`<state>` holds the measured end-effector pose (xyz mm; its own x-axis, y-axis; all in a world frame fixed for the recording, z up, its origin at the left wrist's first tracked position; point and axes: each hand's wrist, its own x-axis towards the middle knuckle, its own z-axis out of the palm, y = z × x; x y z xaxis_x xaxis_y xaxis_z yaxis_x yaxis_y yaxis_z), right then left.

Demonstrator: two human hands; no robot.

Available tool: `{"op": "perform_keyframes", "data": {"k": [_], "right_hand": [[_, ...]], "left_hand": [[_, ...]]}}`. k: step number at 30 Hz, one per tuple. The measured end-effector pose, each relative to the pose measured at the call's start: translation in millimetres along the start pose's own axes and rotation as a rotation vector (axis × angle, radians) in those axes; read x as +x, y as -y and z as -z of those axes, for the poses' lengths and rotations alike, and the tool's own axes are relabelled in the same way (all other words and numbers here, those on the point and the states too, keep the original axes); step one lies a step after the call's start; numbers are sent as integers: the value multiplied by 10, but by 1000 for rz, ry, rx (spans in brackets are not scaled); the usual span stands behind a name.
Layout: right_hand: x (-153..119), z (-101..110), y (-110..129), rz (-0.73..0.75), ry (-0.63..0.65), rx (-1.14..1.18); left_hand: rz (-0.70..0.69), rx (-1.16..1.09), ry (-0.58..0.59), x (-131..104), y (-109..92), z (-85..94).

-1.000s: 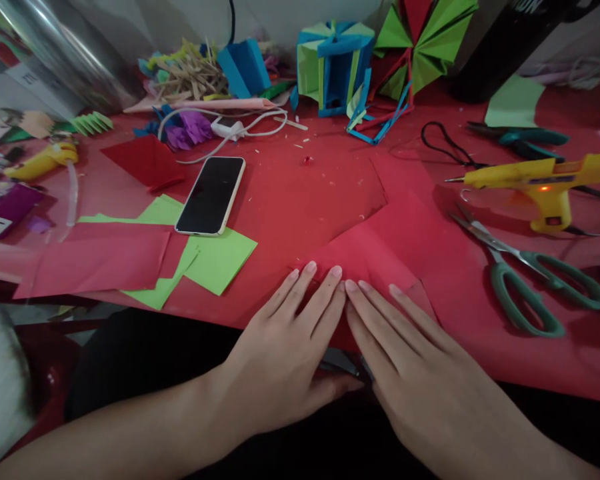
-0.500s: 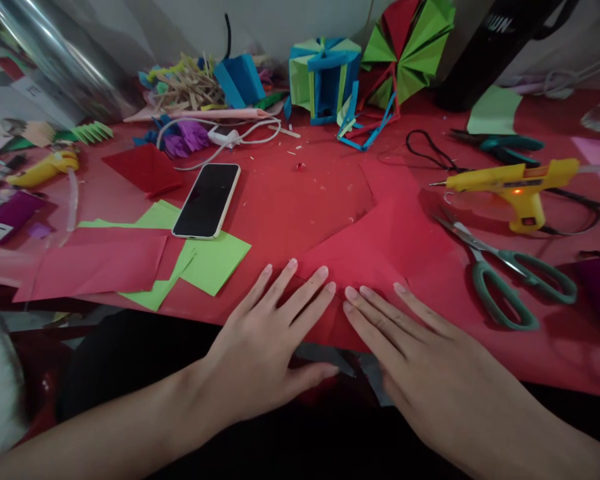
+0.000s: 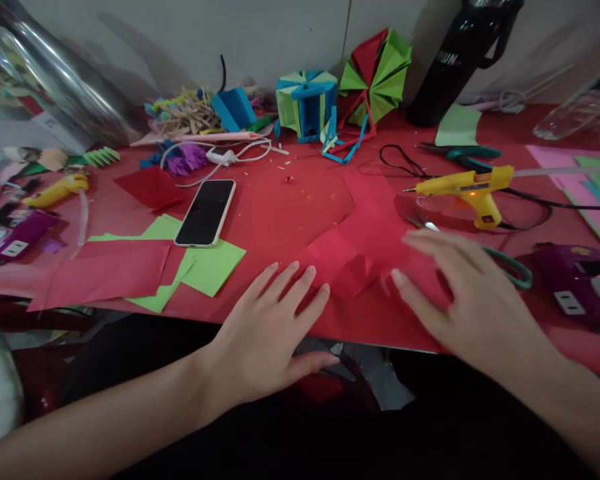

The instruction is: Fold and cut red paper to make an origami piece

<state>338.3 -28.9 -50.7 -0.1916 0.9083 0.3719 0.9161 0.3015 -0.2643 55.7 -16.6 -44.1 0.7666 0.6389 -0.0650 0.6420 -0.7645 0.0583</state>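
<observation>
My left hand [image 3: 273, 320] lies with fingers spread near the table's front edge. Its fingertips touch the left corner of a sheet of red paper [image 3: 350, 257]. Over the paper's right side is my right hand [image 3: 463, 290], slightly blurred, its thumb and fingers curved and apart. The thumb is close to the paper, which bulges up with a crease there; whether they touch I cannot tell. Scissors with green handles [image 3: 515, 268] lie partly hidden behind my right hand. Just past them is a yellow glue gun [image 3: 467, 189] with an orange light on.
Left of the paper lie a phone [image 3: 206, 213], green sheets [image 3: 217, 267] and red sheets [image 3: 105, 270]. At the back stand a blue-green paper lantern [image 3: 310, 107], a red-green paper fan wheel [image 3: 380, 77] and a black bottle [image 3: 447, 67]. A purple power strip [image 3: 567, 283] sits at right.
My right hand has lifted from the paper's front edge and moved up and right, now covering part of the scissors. The red paper has buckled. My left hand stays almost in place.
</observation>
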Motion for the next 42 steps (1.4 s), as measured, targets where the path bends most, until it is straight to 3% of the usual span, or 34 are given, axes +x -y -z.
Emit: {"op": "perform_keyframes", "data": {"k": [3, 5, 8, 11, 14, 17, 21, 24, 28, 31, 36, 42], "right_hand": [[222, -76, -224, -161, 6, -31], [353, -165, -311, -264, 99, 106], [516, -310, -337, -310, 87, 292], [651, -413, -306, -269, 21, 423], [774, -452, -273, -223, 92, 490], [877, -465, -233, -158, 147, 508], [930, -498, -143, -137, 29, 402], [891, -516, -76, -26, -4, 309], [783, -517, -43, 181, 117, 303], [731, -526, -62, 288, 218, 315], [744, -542, -105, 361, 219, 305], [751, -508, -149, 368, 268, 340]], "left_hand": [[0, 20, 8, 9, -31, 38], [-16, 30, 5, 1, -64, 60], [-67, 2, -16, 25, -79, 98], [-207, -120, -31, 161, 30, 141], [-369, -221, -82, 392, 251, 162], [-317, -200, -145, 587, 425, 135], [-147, -255, -12, 642, 458, 59], [-135, -283, 68, 600, 457, 19], [-182, -258, 49, 583, 520, -45], [-128, -237, -30, 602, 558, -98], [11, -237, -116, 615, 582, -111], [-65, -155, -30, 613, 618, -129]]}}
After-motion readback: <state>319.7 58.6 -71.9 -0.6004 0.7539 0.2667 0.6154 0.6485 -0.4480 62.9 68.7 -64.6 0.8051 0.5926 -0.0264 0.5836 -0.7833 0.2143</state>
